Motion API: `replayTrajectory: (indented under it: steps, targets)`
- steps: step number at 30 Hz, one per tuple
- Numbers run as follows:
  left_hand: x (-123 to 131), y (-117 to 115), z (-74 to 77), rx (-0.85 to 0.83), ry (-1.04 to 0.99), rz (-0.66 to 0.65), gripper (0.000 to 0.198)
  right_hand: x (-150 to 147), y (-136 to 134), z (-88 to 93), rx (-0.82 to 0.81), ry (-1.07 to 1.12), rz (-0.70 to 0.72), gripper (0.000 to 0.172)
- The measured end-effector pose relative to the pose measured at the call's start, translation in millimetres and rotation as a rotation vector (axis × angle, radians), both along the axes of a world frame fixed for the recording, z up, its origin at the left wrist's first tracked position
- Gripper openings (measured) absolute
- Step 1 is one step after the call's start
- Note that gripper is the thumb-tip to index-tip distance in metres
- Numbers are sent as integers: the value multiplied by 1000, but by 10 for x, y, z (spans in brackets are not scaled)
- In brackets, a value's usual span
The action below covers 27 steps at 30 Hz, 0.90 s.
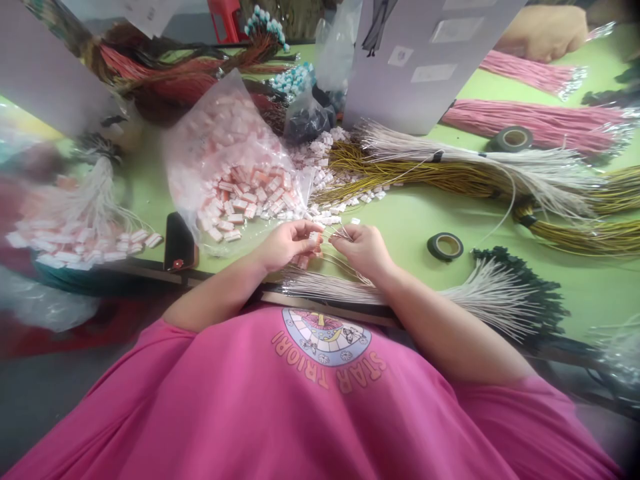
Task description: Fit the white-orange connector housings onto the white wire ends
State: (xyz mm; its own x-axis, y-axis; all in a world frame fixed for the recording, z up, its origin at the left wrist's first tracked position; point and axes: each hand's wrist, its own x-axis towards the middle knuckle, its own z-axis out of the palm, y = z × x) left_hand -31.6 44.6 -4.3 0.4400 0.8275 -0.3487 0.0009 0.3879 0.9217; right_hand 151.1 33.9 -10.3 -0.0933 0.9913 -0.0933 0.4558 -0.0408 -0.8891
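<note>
My left hand (287,245) is closed on several small orange-and-white connector housings (314,244), held at the table's front. Close beside it, my right hand (364,250) pinches thin white wires (345,233), their tips pointing toward the housings. Whether a wire is inside a housing I cannot tell. Under both hands a bundle of white wires (330,285) lies along the table edge, with black connectors (543,297) at its right end. Just beyond my left hand, a clear plastic bag (187,153) spills many orange-and-white housings (250,193) onto the green table.
A dark phone (179,243) lies at the left edge near finished-looking white wires with housings (75,233). Black tape rolls (445,247) and yellow wire bundles (430,179) lie right. Pink wires (535,123) sit farther back, near another person's hand (550,33). A grey panel (400,80) stands behind.
</note>
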Motion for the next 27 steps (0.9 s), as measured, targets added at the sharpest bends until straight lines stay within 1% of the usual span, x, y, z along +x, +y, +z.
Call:
replayTrajectory:
  steps: [3, 7, 13, 16, 18, 20, 21, 22, 23, 24, 25, 27]
  targets:
    - [5, -15, -50, 49, 72, 21, 25, 7, 3, 10, -23, 9, 28, 25]
    - [26, -33, -110, 155, 185, 3, 27, 10, 4, 16, -114, 97, 85, 21]
    - [83, -28, -152, 235, 262, -12, 28, -15, 5, -14, -136, 128, 82, 23]
    - [64, -32, -136, 260, 321, -49, 30, -16, 9, -23, -119, 142, 89, 23]
    - [-6, -29, -71, 367, 391, -109, 28, -2, 17, -26, -83, 148, 92, 23]
    - [-138, 1, 30, 571, 540, -168, 25, 20, 26, -29, -25, 144, 82, 21]
    - [-227, 33, 81, 680, 653, -171, 26, 30, 29, -30, 22, 151, 72, 19]
    - [-326, 76, 123, 771, 795, -144, 28, 38, 32, -31, 69, 166, 61, 17]
    - [-430, 131, 153, 821, 956, -93, 31, 44, 33, -32, 102, 194, 47, 15]
    - [-534, 194, 167, 832, 1130, -17, 33, 46, 32, -34, 107, 232, 27, 14]
    - [-630, 261, 166, 801, 1299, 51, 34, 44, 31, -35, 82, 274, 6, 13]
    - [-786, 387, 129, 700, 1524, 90, 36, 37, 27, -39, -37, 352, -29, 15]
